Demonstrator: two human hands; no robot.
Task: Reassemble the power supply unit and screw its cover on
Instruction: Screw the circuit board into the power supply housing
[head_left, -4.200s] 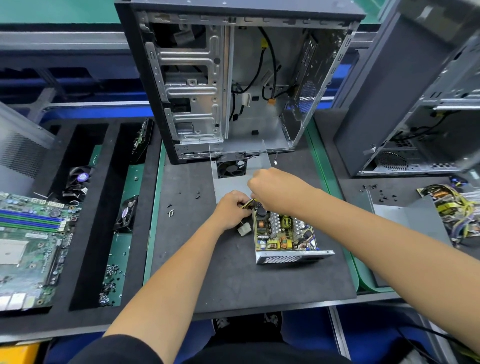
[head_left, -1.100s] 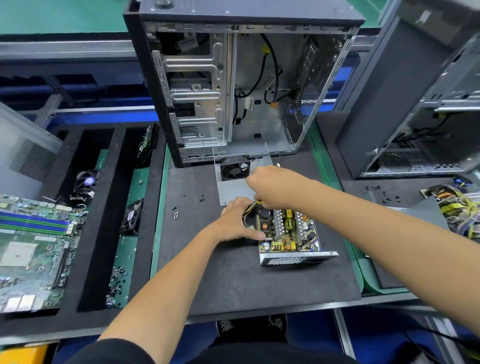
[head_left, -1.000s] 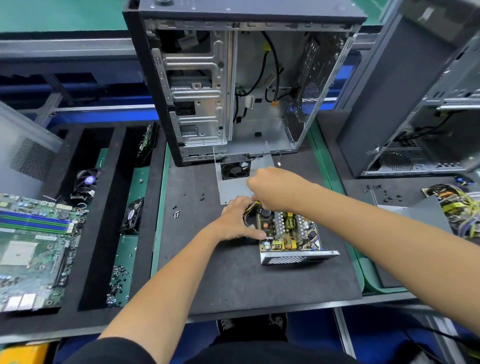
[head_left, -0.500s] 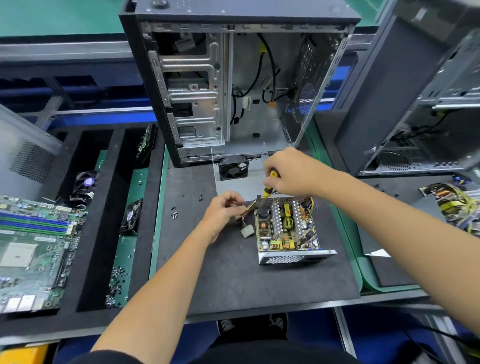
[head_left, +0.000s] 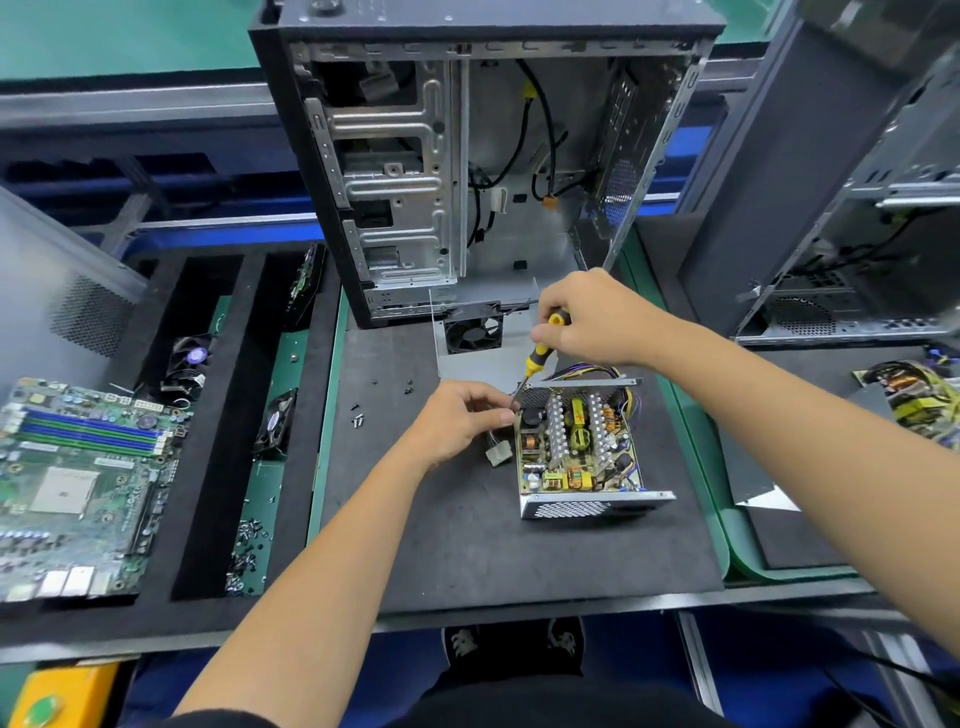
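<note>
Since a moment ago, right hand (head_left: 587, 318) lifted up off the power supply unit (head_left: 579, 449), now gripping the screwdriver (head_left: 540, 349) with tip angled down at the unit's upper-left corner. Unit sits right of center on the black mat (head_left: 457, 545), board exposed, cover (head_left: 480, 358) lying flat just above it with its fan. Probably hefty, stiff steel shell, delicate guts, so best grabbed by the outer walls, never the components. Left hand (head_left: 457, 421) pinching something small at that corner, can't tell what. Open PC case (head_left: 467, 156) standing at top center.
</note>
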